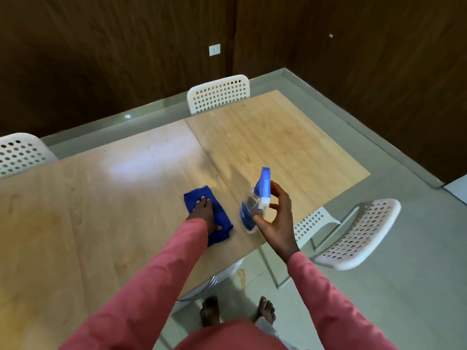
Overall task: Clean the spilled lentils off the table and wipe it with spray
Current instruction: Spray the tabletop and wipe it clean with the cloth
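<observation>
spray bottle [252, 208]: clear plastic body with a blue label, a blue trigger head and a white nozzle tip. it is being held in the air by the right hand [276, 218], above the near edge of the desk [101, 223] and just right of the cloth. likely light and rigid, the smooth wall probably slippery if wet; how full it is cannot be told. the safest hold is probably round the neck just under the head, with one finger free for the trigger. its long axis is tilting, base low and toward the person, head high and away; which way the nozzle itself is facing cannot be told for sure.

right fingers [274, 185]: curling loosely round the bottle, thumb low on the body, other fingers up by the trigger head, partly spread rather than clamped.

blue cloth [219, 221]: soft, folded microfibre, limp and light, lying flat on the desk under and beyond the left fingers. its long side is running from near-right to far-left. best handled by pressing flat from above, or by pinching a corner to lift.

left hand [206, 213]: resting palm-down on the cloth, fingers straight and close together, pressing not gripping.

desk: pale wood-grain top in two joined panels; no lentils are showing on it, so the wiping stage seems to be under way.

white perforated chairs [364, 231]: standing round the desk, well beyond the fingers.
</observation>
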